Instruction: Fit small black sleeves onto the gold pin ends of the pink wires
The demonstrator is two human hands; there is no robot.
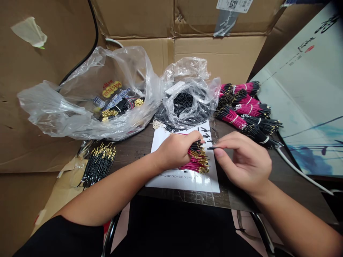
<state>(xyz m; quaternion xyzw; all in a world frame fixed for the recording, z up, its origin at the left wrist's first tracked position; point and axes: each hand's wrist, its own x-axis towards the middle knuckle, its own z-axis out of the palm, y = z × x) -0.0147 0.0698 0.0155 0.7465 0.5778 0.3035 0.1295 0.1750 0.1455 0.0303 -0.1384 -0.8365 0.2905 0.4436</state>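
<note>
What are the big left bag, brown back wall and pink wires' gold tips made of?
Bag: probably thin, glossy plastic, crinkled and see-through. Brown wall: seemingly matte cardboard, with box-like seams. Gold tips: likely shiny metal, from their gleam; whether real gold, I can't tell.

Cardboard walls (134,18) stand around a dark wood-grain tabletop (125,157).
On the back cardboard, a white printed label (234,5) sits above grey tape (225,23); a torn pale scrap (29,32) clings to the left side, near a curving black cable (95,35). At right, a pale panel (302,100) bears black script, a red mark and blue brushwork, with a white cable (302,173) below.
</note>
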